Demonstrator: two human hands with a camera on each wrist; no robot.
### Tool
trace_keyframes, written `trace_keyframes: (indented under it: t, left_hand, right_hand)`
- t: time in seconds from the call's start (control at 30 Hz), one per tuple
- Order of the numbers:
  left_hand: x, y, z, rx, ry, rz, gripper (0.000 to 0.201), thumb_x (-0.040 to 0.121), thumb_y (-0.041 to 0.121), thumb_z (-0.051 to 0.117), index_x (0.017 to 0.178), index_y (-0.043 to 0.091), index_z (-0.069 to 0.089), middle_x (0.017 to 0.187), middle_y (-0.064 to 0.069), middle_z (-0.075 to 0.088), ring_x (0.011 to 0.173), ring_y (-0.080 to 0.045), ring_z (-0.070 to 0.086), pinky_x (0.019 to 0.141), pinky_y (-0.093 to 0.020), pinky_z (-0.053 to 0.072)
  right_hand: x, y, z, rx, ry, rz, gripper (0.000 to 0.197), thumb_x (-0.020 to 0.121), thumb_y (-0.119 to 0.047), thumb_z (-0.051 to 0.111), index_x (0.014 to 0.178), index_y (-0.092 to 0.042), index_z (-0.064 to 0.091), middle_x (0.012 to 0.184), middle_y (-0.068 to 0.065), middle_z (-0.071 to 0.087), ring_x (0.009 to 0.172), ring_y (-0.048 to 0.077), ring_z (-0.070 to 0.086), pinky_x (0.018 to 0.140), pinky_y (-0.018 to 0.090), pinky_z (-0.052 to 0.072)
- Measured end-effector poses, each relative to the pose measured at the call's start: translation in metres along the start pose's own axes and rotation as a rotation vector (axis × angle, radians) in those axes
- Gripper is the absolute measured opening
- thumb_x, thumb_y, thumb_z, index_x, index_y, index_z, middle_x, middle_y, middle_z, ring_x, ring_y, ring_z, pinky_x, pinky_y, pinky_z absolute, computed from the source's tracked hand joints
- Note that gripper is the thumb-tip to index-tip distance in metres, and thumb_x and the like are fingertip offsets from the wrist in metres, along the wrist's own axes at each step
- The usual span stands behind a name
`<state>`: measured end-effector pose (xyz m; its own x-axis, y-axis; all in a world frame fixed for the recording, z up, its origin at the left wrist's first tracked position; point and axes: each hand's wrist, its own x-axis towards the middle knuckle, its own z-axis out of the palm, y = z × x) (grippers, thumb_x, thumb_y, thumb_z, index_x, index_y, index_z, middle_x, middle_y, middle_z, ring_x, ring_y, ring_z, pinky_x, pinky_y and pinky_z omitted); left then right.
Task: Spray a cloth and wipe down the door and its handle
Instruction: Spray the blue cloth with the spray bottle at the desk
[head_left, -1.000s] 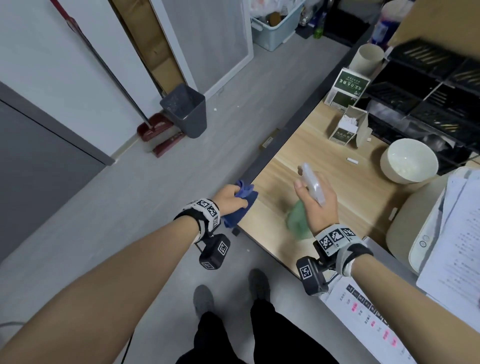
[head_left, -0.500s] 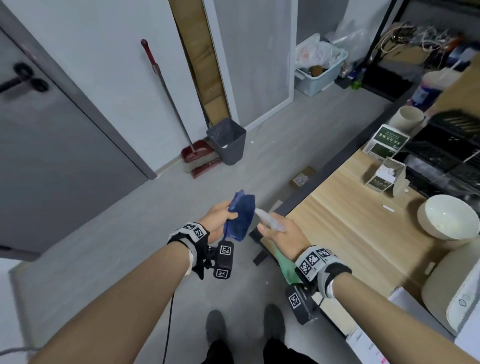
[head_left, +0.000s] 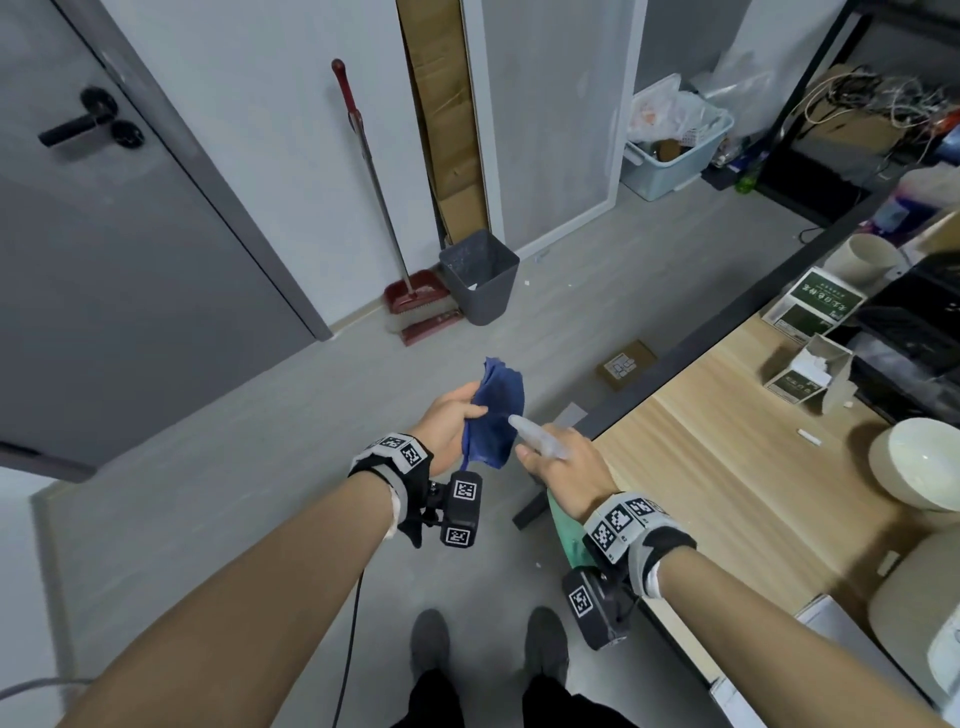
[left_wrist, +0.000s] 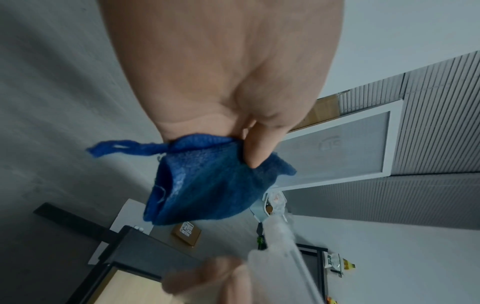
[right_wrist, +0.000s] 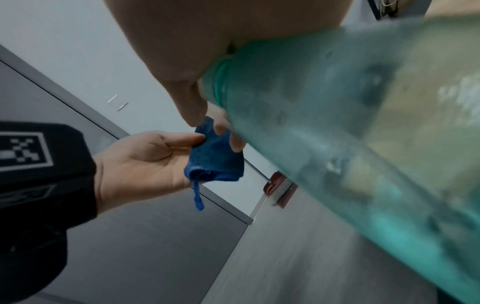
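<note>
My left hand (head_left: 452, 423) pinches a small blue cloth (head_left: 496, 415) between thumb and fingers and holds it up over the floor; the cloth (left_wrist: 207, 185) hangs below the thumb, and it shows as a folded blue cloth (right_wrist: 214, 158) in the right wrist view. My right hand (head_left: 563, 470) grips a green translucent spray bottle (right_wrist: 350, 127) by its neck, and its white spray head (head_left: 537, 439) points at the cloth from very close. A dark grey door (head_left: 119, 291) with a black lever handle (head_left: 78, 127) stands at the left.
A wooden table (head_left: 727, 467) with a white bowl (head_left: 919, 467) and small boxes runs along the right. A grey bin (head_left: 480, 275), a red broom and dustpan (head_left: 415, 306) and a small cardboard box (head_left: 626, 364) stand on the floor ahead.
Both hands left the table edge and came together over the floor. The view turned left, bringing the door and its handle into sight. The spray head now points at the raised cloth.
</note>
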<state>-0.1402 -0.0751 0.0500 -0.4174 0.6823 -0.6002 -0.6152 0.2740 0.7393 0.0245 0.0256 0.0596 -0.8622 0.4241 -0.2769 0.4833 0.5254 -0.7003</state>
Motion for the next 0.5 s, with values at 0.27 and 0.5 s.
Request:
trace_keyframes:
  t: [0.27,0.5]
  left_hand:
    - [0.000,0.013,-0.014,-0.097,0.064,0.077,0.047,0.104,0.002,0.034,0.149,0.015,0.041,0.146,-0.014,0.052,0.131,-0.032,0.054,0.092,-0.039,0.053]
    - [-0.002,0.016,-0.012,-0.119,0.078,0.101,0.042,0.107,0.010,0.035,0.147,0.016,0.045,0.141,-0.012,0.056,0.125,-0.029,0.058,0.089,-0.037,0.054]
  right_hand:
    - [-0.010,-0.009,0.012,-0.067,-0.076,0.019,0.036,0.100,-0.038,0.046,0.133,-0.031,0.058,0.074,-0.013,0.044,0.095,0.025,0.047,0.084,0.042,0.044]
    - [-0.008,-0.016,0.006,-0.044,-0.081,0.041,0.042,0.092,-0.050,0.042,0.119,-0.027,0.064,0.076,-0.009,0.053,0.089,0.017,0.045,0.077,0.039,0.044]
